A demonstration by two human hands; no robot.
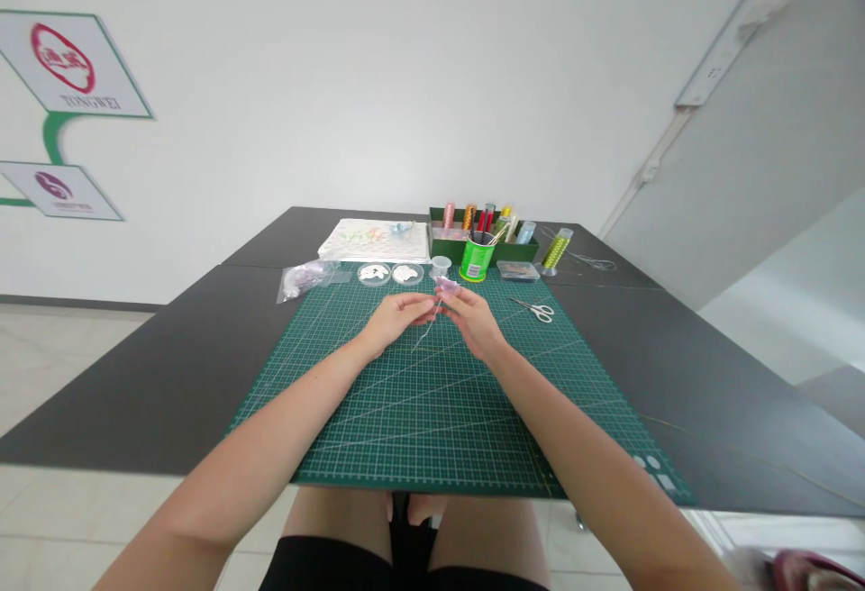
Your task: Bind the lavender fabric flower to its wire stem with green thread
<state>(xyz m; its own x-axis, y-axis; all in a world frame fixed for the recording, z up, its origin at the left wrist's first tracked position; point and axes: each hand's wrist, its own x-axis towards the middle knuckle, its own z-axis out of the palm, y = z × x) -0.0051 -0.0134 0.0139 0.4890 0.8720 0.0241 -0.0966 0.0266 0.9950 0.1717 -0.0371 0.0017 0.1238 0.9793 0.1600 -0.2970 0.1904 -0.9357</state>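
Note:
Above the green cutting mat [405,429], both of my hands meet over a small pale lilac flower [447,284]. A thin white stem [427,331], perhaps wire or thread, slants from it down to the left. My right hand [475,319] pinches the flower's base between thumb and fingers. Close beside it, my left hand [400,319] has its thumb and fingertips pressed together at the stem just under the flower. The exact contact between the fingertips is too small to make out.
Behind my hands stand two dishes of white pieces [374,274], a small clear cup [441,265], a green can of tools [477,258] and a box of thread spools [520,250]. Scissors [537,310] lie right. A white foam board [368,240] and plastic bag [304,279] are left.

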